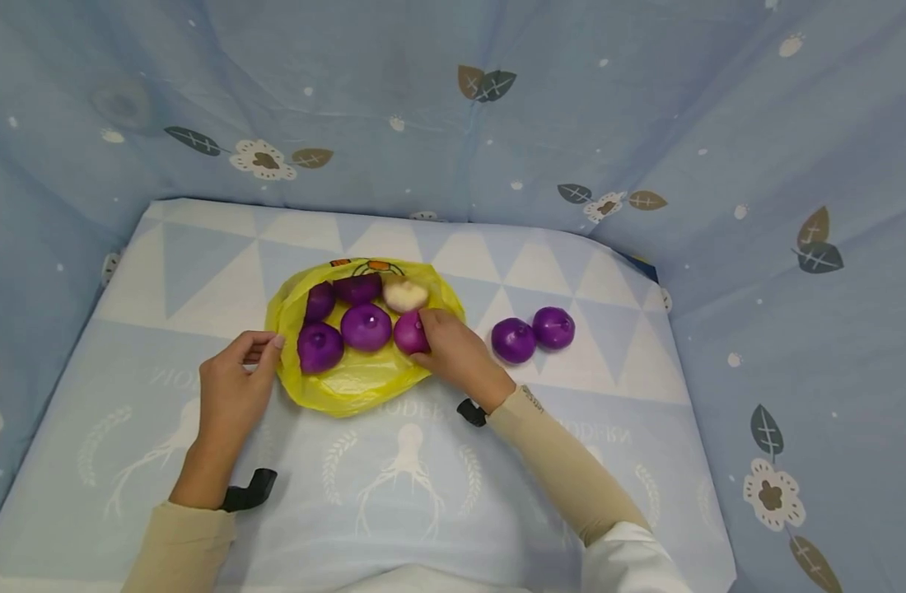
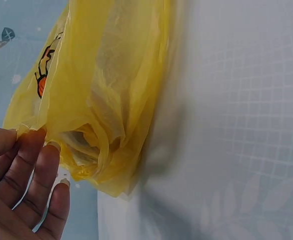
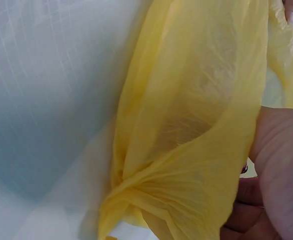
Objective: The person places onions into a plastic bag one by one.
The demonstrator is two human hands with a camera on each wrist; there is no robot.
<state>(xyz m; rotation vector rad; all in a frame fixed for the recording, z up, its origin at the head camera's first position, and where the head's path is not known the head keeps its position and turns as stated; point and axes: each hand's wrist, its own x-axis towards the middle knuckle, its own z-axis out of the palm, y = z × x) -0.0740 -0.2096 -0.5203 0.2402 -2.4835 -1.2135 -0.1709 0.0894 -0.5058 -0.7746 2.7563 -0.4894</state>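
Observation:
A yellow plastic bag point(image 1: 357, 387) lies with its mouth spread wide, holding several glossy purple onions point(image 1: 366, 327) and one pale, cream-coloured round piece point(image 1: 404, 294). My left hand point(image 1: 234, 383) pinches the bag's left rim between thumb and fingers; the left wrist view shows the gathered plastic at the fingertips point(image 2: 36, 134). Reaching over the right rim, my right hand point(image 1: 453, 350) grips a pinkish-purple onion point(image 1: 410, 333) inside the bag. In the right wrist view the bag's side hides most of that hand's fingers.
Two more purple onions, a nearer one point(image 1: 513, 340) and a farther one point(image 1: 553, 329), sit side by side on the table to the right of the bag. The patterned tablecloth point(image 1: 394, 527) meets blue curtains point(image 1: 423, 123) at the back and sides.

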